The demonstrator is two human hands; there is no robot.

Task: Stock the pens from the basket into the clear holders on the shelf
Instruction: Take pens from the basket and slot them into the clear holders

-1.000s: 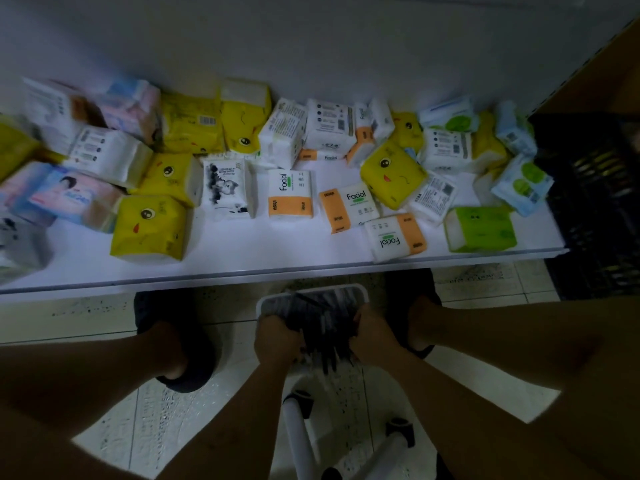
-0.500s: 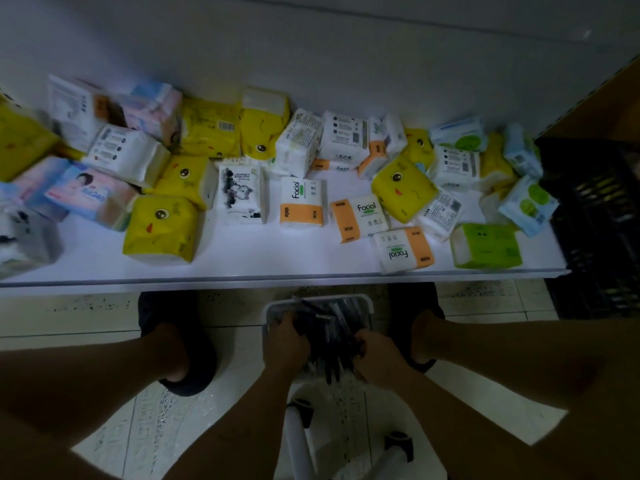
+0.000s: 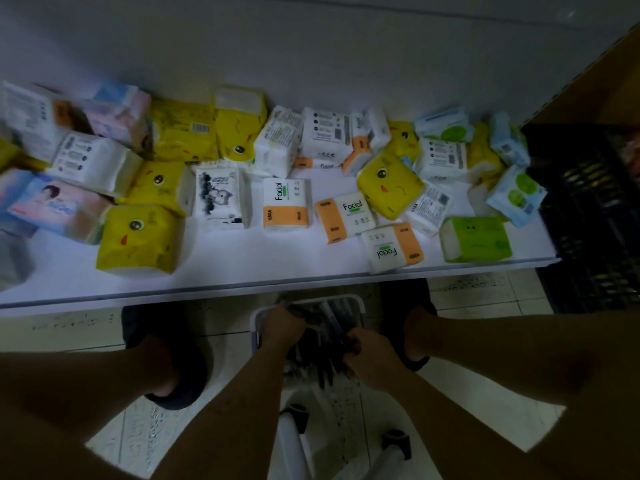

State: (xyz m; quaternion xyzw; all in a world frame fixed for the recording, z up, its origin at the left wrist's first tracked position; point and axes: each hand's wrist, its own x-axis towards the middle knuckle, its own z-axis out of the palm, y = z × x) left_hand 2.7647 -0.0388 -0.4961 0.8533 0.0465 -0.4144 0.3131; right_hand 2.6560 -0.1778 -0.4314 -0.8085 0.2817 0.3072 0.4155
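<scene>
A white basket [image 3: 356, 303] sits low between my knees, just below the shelf edge, filled with several dark pens [image 3: 329, 327]. My left hand [image 3: 282, 329] is down in the basket's left side with fingers curled into the pens. My right hand [image 3: 372, 356] is at the basket's right side, fingers curled round a bunch of pens. The scene is dim and blurred, so single pens are hard to tell apart. No clear holders are in view.
A white shelf [image 3: 242, 271] carries many tissue packs, such as a yellow pack [image 3: 138, 240] and a green pack [image 3: 476, 239]. A black crate [image 3: 595, 216] stands at the right. White stool legs [image 3: 291, 441] and my dark slippers [image 3: 166, 358] are on the tiled floor.
The view has tilted a little, so the shelf sits lower in frame. Both hands stay in the basket, shifting slightly among the pens; the right hand has drawn nearer.
</scene>
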